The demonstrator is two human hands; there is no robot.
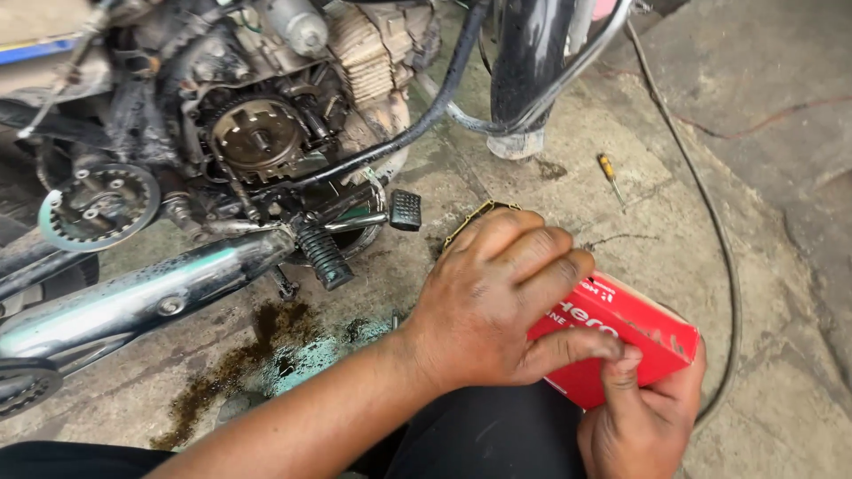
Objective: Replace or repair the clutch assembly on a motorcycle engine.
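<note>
A red cardboard box (641, 335) with white print sits low in the middle right of the head view. My left hand (497, 297) lies over its left end, fingers curled across the top. My right hand (641, 417) grips the box from below, thumb pressed on its near face. Both hands are smeared with grease. A thin tan gasket (470, 217) lies on the concrete just beyond my left hand, partly hidden by it.
A motorcycle engine (257, 133) with its side cover off and clutch exposed fills the upper left, with the exhaust pipe (151, 297) and footpeg (321, 253) in front. An oil stain (257, 350) marks the floor. A yellow-handled screwdriver (610, 176) and a black cable (710, 213) lie at the right.
</note>
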